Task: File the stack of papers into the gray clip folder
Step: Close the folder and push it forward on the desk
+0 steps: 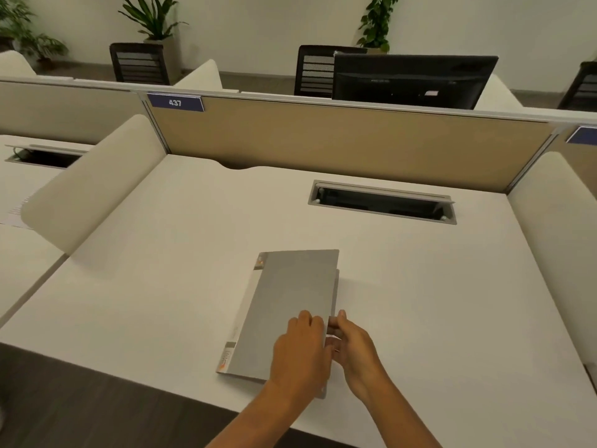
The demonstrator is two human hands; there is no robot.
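Tabletop (pixel 161 270) was white and bare apart from the gray clip folder (pixel 290 305), which lay beyond and under the fingers, spine to their left, open edge at them. Left hand (pixel 298 347) rested flat on the cover, fingers (pixel 305 318) curled at the open edge, not clearly gripping. Right hand (pixel 352 344) pinched that same edge, thumb on top. Cover looked slightly raised there. Paper stack wasn't distinguishable; a pale strip showed at the spine side. Risks: cover slipping from the pinch and snapping shut, or the folder skating on the smooth surface if the left hand eased off.
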